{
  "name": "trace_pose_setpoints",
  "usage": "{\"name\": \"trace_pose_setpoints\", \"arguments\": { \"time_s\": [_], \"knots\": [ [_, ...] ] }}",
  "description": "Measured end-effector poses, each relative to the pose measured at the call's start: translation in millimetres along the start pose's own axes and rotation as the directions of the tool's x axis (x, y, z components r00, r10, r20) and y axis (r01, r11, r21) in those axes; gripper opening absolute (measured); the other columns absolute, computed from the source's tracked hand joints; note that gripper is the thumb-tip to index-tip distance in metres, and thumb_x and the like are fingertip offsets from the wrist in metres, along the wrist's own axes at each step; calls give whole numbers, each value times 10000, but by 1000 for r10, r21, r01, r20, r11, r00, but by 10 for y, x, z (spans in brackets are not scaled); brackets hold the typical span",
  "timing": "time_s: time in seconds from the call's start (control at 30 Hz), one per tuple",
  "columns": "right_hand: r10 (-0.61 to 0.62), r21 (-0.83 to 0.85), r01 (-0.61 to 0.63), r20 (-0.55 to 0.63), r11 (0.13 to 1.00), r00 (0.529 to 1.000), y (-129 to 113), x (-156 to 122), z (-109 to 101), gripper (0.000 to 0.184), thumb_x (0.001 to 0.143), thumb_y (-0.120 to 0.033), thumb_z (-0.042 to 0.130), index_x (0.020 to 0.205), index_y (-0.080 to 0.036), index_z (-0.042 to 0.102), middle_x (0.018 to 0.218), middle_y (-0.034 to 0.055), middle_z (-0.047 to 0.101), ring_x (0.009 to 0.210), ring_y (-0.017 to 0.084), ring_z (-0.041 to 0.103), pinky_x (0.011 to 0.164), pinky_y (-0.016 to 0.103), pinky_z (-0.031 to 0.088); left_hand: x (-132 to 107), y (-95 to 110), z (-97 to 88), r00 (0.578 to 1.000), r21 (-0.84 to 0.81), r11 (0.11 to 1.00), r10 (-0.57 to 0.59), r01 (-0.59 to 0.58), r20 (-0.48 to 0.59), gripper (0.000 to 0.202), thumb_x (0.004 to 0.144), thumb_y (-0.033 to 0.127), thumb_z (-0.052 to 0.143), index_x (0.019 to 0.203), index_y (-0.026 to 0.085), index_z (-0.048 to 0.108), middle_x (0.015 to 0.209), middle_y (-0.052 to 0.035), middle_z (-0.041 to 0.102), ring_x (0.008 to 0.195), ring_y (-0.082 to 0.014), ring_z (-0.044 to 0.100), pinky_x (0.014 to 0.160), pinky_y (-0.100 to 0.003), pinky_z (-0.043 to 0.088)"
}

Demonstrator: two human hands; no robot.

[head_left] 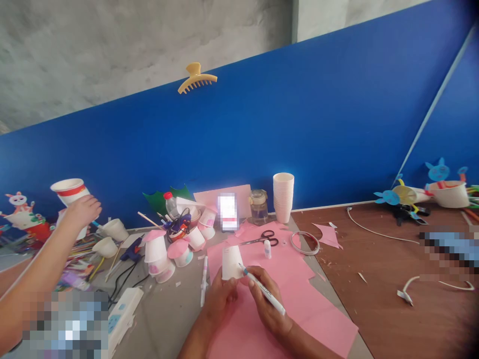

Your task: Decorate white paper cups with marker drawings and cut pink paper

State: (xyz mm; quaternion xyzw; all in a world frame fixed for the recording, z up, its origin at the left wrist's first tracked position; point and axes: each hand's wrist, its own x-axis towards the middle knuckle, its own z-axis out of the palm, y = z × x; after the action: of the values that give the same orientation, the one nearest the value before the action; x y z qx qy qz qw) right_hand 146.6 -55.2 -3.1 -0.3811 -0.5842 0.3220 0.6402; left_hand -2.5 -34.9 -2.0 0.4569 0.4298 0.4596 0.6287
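My left hand (223,295) is closed around the lower part of a white paper cup (231,260), which stands upside down over pink paper (258,329). A white marker (267,295) is gripped in my right hand (266,294), its tip at the cup's right side. Just beyond the cup lie dark-handled scissors (268,239) and a small glue bottle (267,249). Another white pen (204,281) rests left of my hands. My fingertips under the cup are partly hidden.
A co-worker's hand (84,207) reaches in at left near a large paper cup (71,192). Several decorated cups (155,247) stand left, a stack of cups (283,197) at the back. A tape roll (305,243), a power strip (125,314) and a white cable (377,233) lie about.
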Motion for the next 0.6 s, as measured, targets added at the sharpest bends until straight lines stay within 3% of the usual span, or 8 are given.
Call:
{"name": "trace_pose_setpoints", "arguments": {
  "time_s": [0.1, 0.6],
  "knots": [
    [-1, 6, 1, 0, 1000, 1000, -2, 2, 0, 222, 925, -374, 476, 1005, -204, 593, 837, 39, 653, 727, 170, 639, 649, 255, 530, 2, -5, -6, 998, 45, 997, 62, -63, 20, 364, 761, 479, 663, 942, 171, 590, 527, 69, 399, 495, -80, 319, 522, -239, 283],
    [9, 39, -10, 22, 999, 1000, -7, -5, -9, 208, 930, -360, 467, 1006, -207, 588, 848, 37, 643, 755, 172, 633, 677, 264, 525, -5, 27, 27, 999, 1, 999, 46, -46, 17, 350, 752, 461, 673, 916, 168, 573, 520, 77, 371, 490, -78, 301, 516, -239, 270]
  ]
}}
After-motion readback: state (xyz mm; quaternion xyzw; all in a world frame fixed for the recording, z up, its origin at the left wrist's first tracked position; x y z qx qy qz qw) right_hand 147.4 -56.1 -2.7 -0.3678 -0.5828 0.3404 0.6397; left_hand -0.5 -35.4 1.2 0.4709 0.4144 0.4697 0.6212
